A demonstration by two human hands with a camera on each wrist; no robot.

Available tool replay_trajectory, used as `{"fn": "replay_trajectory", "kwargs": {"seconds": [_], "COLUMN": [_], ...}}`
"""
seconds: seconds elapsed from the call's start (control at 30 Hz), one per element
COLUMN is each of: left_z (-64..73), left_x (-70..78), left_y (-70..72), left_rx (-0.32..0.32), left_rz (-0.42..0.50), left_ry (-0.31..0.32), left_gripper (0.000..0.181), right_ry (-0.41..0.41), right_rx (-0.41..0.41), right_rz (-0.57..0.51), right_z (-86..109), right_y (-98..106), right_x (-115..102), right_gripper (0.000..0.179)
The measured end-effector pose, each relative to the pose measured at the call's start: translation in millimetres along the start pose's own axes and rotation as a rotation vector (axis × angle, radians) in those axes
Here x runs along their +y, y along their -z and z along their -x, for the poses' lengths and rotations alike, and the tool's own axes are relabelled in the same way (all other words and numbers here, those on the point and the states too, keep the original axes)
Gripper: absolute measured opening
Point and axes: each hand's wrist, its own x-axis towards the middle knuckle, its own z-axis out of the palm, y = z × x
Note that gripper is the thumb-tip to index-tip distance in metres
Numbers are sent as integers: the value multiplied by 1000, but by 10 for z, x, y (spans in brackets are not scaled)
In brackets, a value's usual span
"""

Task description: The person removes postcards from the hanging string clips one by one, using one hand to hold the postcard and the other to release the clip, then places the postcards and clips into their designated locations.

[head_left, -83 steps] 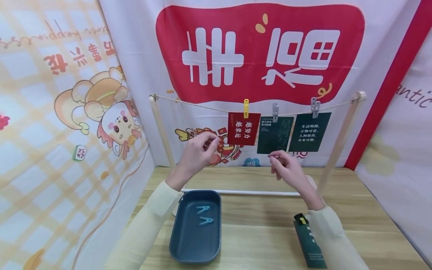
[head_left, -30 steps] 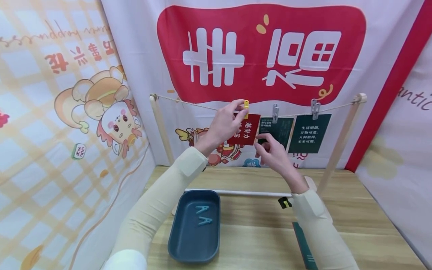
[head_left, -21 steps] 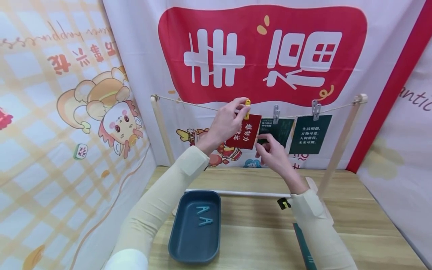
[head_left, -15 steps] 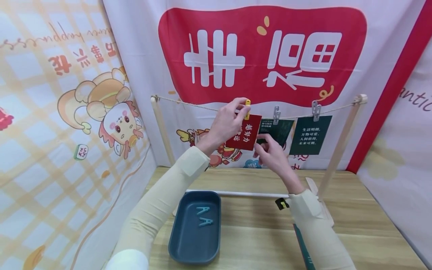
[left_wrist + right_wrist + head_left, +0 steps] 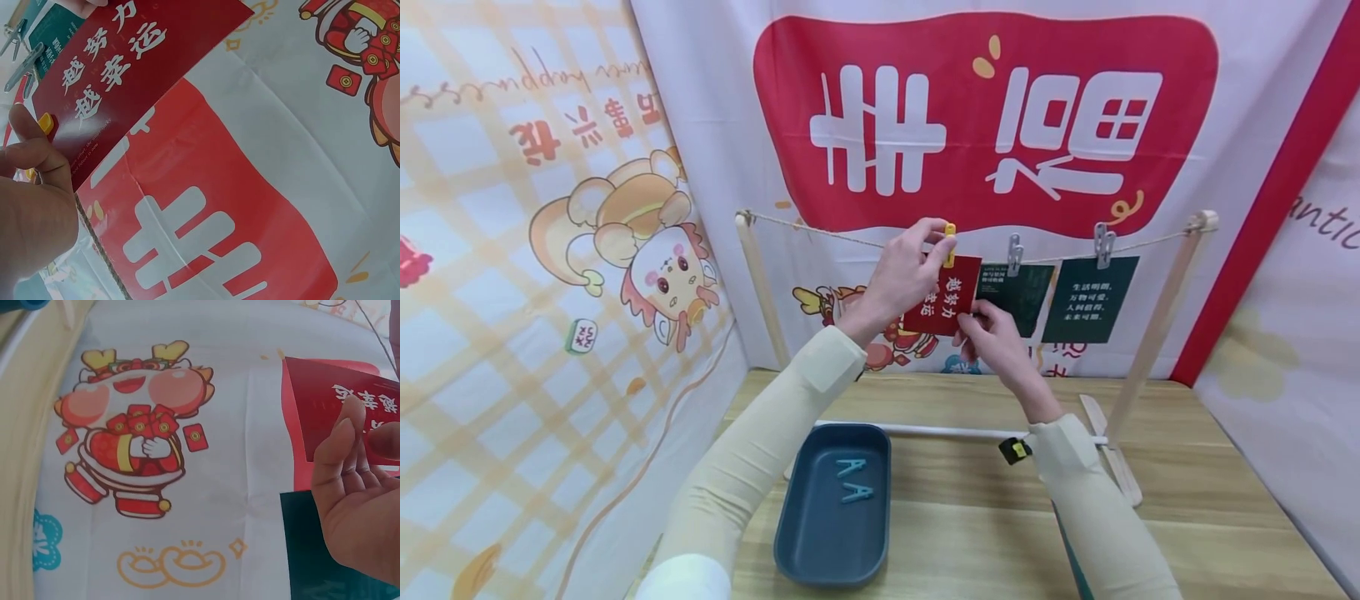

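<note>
My left hand (image 5: 898,271) pinches a yellow clothespin (image 5: 951,240) at the rope line (image 5: 820,229). Below the clothespin hangs a red card (image 5: 953,287) with white characters. Thumb and forefinger of my right hand (image 5: 998,337) pinch that card near its lower right corner. In the left wrist view, the red card (image 5: 119,69) slants past my left hand (image 5: 37,206), and the yellow clothespin (image 5: 47,123) shows beside its fingertips. The right wrist view shows my right hand (image 5: 362,512) at the edge of the red card (image 5: 312,400).
Two green cards, one in the middle (image 5: 1017,287) and one at right (image 5: 1090,300), hang from grey clothespins. A dark blue tray (image 5: 782,533) holds two blue clothespins (image 5: 853,492). A black-and-yellow object (image 5: 1015,451) lies near the white crossbar (image 5: 947,431). My right sleeve partly covers another green card (image 5: 1072,558).
My left hand has come up from left of the red card to the yellow clothespin. The right hand has moved left from the middle green card to the red card's lower corner.
</note>
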Motion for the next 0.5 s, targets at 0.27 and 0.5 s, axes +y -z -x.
{"fn": "replay_trajectory", "kwargs": {"seconds": [0.27, 0.5], "left_z": [-4, -27], "left_x": [24, 35], "left_y": [11, 30], "left_rx": [-5, -12], "left_rz": [1, 27], "left_ry": [23, 1], "left_gripper": [43, 39], "right_ry": [-28, -22], "right_rx": [16, 6], "right_rz": [-62, -54], "right_z": [-38, 23], "right_y": [-49, -69], "right_x": [-24, -190], "right_gripper": [32, 28]}}
